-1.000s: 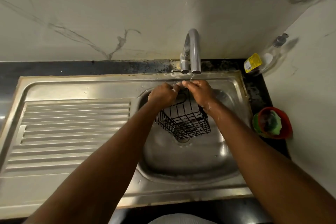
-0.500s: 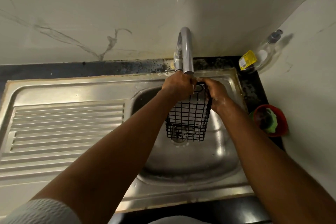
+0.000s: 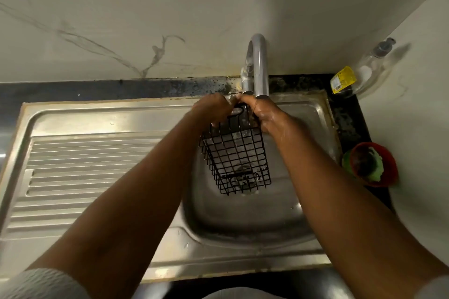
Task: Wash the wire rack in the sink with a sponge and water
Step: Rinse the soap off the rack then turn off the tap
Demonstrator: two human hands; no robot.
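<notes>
Both hands (image 3: 239, 111) grip wire rack (image 3: 239, 160) top, over sink (image 3: 243, 216).

Wide room lies over the ribbed steel draining board (image 3: 85, 172) at left. The curved silver tap (image 3: 260, 65) hangs just over the black wire rack (image 3: 239, 153). A red plastic tub (image 3: 388, 165) and a clear bottle (image 3: 364, 73) crowd the right worktop (image 3: 349, 116).

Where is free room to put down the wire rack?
The ribbed drainboard left of the basin is bare. The narrow counter right of the basin is crowded: a red bowl and a clear bottle sit there.
</notes>
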